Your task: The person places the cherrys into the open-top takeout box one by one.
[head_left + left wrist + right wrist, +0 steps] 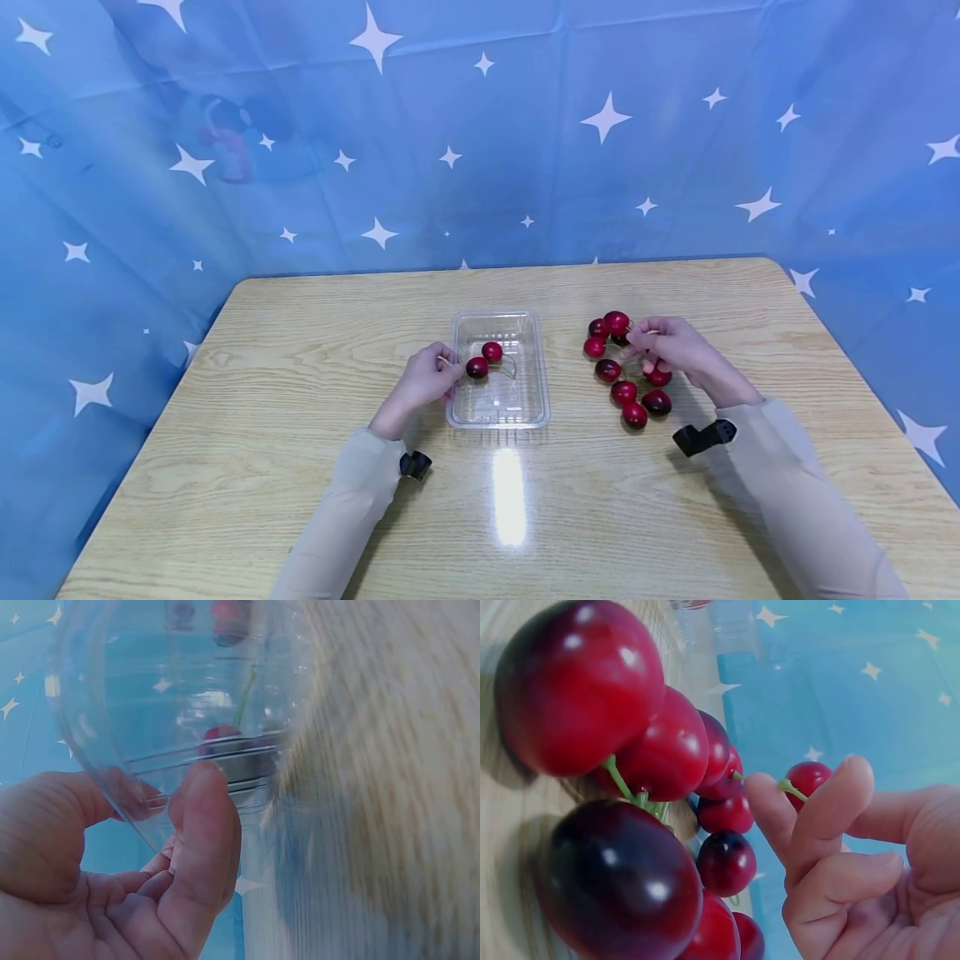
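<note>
The left grip (427, 377) is pinching the rim of the clear box (498, 413) between thumb and fingers; the box is resting on the desk (300, 433), just right of that grip. Inside the box, near the left fingertips, two cherries (484, 360) are lying side by side; this portion is apparently counting as done. The right grip (671, 343) is seemingly pinching the stem (793, 792) of one cherry (808, 778), although the fingers are partly hiding the contact. The other cherries (623, 392) are lying on the desk in a loose cluster, under and left of the right grip, outside the box. Judging by this layout, the filling is standing at an early stage: more cherries are waiting beside the right grip than are lying in the box.
</note>
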{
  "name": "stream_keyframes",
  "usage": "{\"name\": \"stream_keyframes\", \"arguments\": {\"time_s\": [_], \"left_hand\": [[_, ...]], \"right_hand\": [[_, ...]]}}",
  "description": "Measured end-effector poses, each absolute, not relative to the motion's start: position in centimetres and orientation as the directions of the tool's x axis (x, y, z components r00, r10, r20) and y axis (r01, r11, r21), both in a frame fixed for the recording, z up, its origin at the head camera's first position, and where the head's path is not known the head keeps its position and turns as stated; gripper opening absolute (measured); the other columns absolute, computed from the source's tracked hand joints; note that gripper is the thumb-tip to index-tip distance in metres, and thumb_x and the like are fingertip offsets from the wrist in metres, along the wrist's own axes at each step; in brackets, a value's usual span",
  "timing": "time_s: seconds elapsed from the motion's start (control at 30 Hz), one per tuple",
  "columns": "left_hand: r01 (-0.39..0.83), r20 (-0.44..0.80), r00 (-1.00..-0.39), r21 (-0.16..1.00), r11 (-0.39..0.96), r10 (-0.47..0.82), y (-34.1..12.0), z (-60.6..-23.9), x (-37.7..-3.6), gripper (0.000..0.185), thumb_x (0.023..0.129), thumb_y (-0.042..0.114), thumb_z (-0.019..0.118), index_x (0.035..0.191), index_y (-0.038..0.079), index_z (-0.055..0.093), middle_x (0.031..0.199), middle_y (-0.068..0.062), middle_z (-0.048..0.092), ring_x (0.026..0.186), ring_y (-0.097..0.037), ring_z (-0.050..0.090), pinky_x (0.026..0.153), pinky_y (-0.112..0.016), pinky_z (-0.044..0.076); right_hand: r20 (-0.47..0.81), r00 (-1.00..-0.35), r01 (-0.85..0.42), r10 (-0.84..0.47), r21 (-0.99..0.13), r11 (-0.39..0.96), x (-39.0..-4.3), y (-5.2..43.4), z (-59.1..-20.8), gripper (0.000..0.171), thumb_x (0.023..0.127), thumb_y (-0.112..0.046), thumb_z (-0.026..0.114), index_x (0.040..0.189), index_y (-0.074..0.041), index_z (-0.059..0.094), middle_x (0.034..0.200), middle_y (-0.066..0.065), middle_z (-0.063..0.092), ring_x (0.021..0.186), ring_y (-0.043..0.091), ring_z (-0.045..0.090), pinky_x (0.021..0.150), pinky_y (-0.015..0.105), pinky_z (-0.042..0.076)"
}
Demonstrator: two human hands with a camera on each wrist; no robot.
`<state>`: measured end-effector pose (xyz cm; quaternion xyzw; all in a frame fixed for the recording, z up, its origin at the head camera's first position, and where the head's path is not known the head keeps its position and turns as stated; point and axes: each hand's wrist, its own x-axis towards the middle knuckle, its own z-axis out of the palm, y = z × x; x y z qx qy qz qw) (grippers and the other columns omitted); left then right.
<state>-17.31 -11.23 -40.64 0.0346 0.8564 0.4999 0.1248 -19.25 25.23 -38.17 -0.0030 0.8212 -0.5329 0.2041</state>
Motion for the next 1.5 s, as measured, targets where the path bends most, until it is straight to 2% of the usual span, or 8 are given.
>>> {"name": "stream_keyframes", "arguments": {"time_s": [0.17,0.4,0.57,0.7,1.03,1.5], "left_hand": [[-0.064,-0.179,-0.966,0.864,0.499,0.187,-11.3,-40.7,-17.3,0.01,0.088,0.006,0.056,0.094,-0.001,0.053,0.059,-0.005,0.053,0.045,-0.015,0.055,0.051,-0.035,0.055],[-0.062,-0.177,-0.966,0.868,0.494,0.19,-11.3,-40.6,-17.3,0.008,0.089,0.006,0.055,0.093,0.0,0.052,0.059,-0.004,0.053,0.046,-0.017,0.056,0.051,-0.035,0.055],[-0.064,-0.177,-0.966,0.871,0.486,0.191,-11.4,-40.6,-17.4,0.007,0.088,0.006,0.054,0.093,0.0,0.052,0.058,-0.003,0.052,0.044,-0.013,0.055,0.052,-0.035,0.055],[-0.061,-0.175,-0.966,0.868,0.492,0.19,-11.4,-40.7,-17.5,0.008,0.088,0.006,0.054,0.093,0.0,0.052,0.057,-0.002,0.051,0.044,-0.012,0.055,0.052,-0.034,0.055],[-0.058,-0.175,-0.966,0.865,0.499,0.191,-11.3,-40.6,-17.5,0.009,0.088,0.006,0.055,0.094,-0.001,0.052,0.058,-0.003,0.052,0.043,-0.011,0.054,0.052,-0.035,0.055],[-0.056,-0.173,-0.966,0.865,0.498,0.191,-11.2,-40.6,-17.4,0.009,0.088,0.005,0.055,0.094,-0.001,0.052,0.059,-0.003,0.05,0.044,-0.012,0.054,0.051,-0.035,0.055]], "right_hand": [[-0.313,-0.92,0.203,-0.234,-0.894,0.398,-19.2,25.0,-38.3,0.026,0.098,-0.015,0.046,0.105,0.009,0.045,0.084,0.006,0.07,0.051,0.008,0.054,0.043,0.02,0.038],[-0.3,-0.922,0.198,-0.244,-0.909,0.367,-19.3,24.8,-38.5,0.018,0.094,-0.013,0.054,0.099,0.002,0.045,0.079,-0.001,0.069,0.053,0.007,0.052,0.043,0.018,0.034],[-0.285,-0.933,0.194,-0.221,-0.913,0.359,-19.3,24.8,-38.5,0.017,0.093,-0.011,0.056,0.098,0.002,0.045,0.077,-0.001,0.069,0.053,0.007,0.051,0.045,0.018,0.037],[-0.276,-0.933,0.202,-0.229,-0.933,0.299,-19.2,24.9,-38.4,0.019,0.093,-0.01,0.056,0.099,0.004,0.046,0.077,0.0,0.07,0.053,0.007,0.052,0.045,0.018,0.038],[-0.296,-0.923,0.257,-0.247,-0.95,0.179,-18.8,24.7,-38.0,0.017,0.093,-0.014,0.057,0.099,0.0,0.049,0.078,0.0,0.069,0.053,0.006,0.052,0.047,0.019,0.042],[-0.261,-0.921,0.233,-0.289,-0.964,0.128,-18.2,23.7,-37.9,0.005,0.095,-0.01,0.052,0.092,-0.01,0.056,0.079,0.001,0.068,0.052,0.007,0.051,0.045,0.017,0.039]]}}
